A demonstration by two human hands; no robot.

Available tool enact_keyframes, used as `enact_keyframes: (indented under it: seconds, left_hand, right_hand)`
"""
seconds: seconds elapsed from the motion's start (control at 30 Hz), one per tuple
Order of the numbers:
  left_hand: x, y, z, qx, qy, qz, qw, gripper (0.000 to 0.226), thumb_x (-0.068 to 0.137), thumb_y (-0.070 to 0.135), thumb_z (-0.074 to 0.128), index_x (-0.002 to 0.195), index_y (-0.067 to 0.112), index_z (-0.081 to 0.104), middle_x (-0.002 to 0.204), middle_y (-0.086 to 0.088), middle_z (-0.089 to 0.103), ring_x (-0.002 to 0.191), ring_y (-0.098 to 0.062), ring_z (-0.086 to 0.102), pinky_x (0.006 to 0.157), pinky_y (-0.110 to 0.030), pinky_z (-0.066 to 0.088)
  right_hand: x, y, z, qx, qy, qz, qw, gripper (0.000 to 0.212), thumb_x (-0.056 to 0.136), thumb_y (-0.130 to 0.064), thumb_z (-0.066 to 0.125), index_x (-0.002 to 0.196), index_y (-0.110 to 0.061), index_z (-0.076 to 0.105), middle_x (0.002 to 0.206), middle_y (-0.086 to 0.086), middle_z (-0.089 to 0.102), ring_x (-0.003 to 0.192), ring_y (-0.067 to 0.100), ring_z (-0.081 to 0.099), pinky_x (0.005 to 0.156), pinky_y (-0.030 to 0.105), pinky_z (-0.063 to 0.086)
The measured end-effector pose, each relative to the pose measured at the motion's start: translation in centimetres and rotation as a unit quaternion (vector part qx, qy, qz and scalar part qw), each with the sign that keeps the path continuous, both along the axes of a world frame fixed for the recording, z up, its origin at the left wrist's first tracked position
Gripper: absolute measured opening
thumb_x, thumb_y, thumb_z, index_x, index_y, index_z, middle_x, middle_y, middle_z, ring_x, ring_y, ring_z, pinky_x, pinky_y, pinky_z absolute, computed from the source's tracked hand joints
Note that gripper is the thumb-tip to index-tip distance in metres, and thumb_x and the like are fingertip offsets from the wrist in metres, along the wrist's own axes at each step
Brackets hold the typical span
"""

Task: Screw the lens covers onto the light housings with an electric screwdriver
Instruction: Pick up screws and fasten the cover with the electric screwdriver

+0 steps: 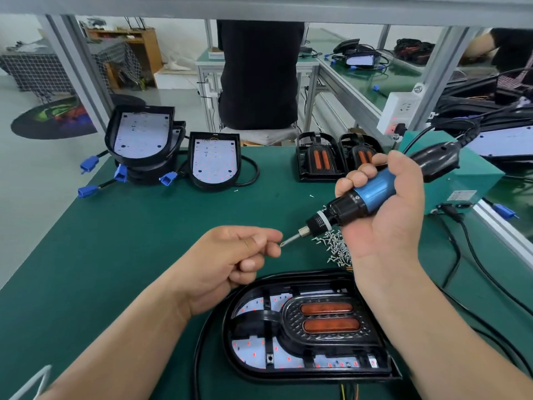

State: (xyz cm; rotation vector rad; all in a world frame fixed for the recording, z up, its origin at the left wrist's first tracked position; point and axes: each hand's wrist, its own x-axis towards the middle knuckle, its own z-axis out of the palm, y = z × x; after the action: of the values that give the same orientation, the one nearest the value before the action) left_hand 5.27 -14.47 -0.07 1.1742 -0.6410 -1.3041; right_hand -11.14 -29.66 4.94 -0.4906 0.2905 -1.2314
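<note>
Head view: the light housing (251, 356), with its lens cover (326, 321) seated in it, lies on the green bench (129, 241) nearest the person. Above that housing, the right hand (383, 217) grips the blue electric screwdriver (366, 194), its bit angled down and left. Beyond the housing's left end, the left hand (230, 264) pinches a small screw (280, 245) at the bit's tip. A loose screw pile (336, 246) lies just behind the housing.

Green-topped workbench (144, 241) framed by grey aluminium posts (86, 76), with pale floor (34, 168) and a round dark mat (52, 119) at 10 o'clock, wooden cabinet (144, 50) and checked cloth (37, 70) at 11, a seated person in black (259, 73) at 12, another green bench (383, 79) at 1.
</note>
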Motion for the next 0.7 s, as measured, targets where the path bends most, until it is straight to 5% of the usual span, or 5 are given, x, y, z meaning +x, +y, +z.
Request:
enact_keyframes:
  seconds: [0.17, 0.47, 0.7]
  left_hand:
    - [0.31, 0.05, -0.1, -0.01, -0.021, 0.0, 1.0, 0.018, 0.108, 0.001, 0.048, 0.121, -0.005, 0.059, 0.098, -0.019, 0.074, 0.052, -0.007, 0.035, 0.042, -0.014, 0.03]
    - [0.23, 0.21, -0.26, -0.02, -0.067, -0.024, 0.997, 0.026, 0.088, 0.012, 0.079, 0.114, 0.01, 0.081, 0.094, -0.008, 0.074, 0.058, -0.008, 0.036, 0.046, -0.015, 0.027]
    - [-0.09, 0.24, -0.01, -0.021, -0.06, -0.045, 0.997, 0.02, 0.086, 0.011, 0.073, 0.104, 0.013, 0.082, 0.101, -0.016, 0.077, 0.054, -0.008, 0.03, 0.044, -0.014, 0.026]
  right_hand:
    - [-0.51, -0.04, -0.5, -0.004, 0.002, -0.008, 1.0, 0.011, 0.098, -0.02, 0.063, 0.097, -0.012, 0.057, 0.076, 0.001, 0.052, 0.062, 0.016, 0.051, 0.065, 0.031, 0.05]
    - [-0.87, 0.03, -0.03, -0.015, -0.024, -0.016, 0.999, 0.012, 0.098, -0.022, 0.066, 0.095, -0.013, 0.059, 0.078, 0.001, 0.053, 0.063, 0.016, 0.054, 0.067, 0.032, 0.052]
    - [-0.53, 0.26, -0.29, -0.018, -0.01, -0.014, 1.0, 0.012, 0.098, -0.022, 0.066, 0.096, -0.013, 0.058, 0.078, 0.0, 0.053, 0.063, 0.016, 0.053, 0.067, 0.032, 0.053]
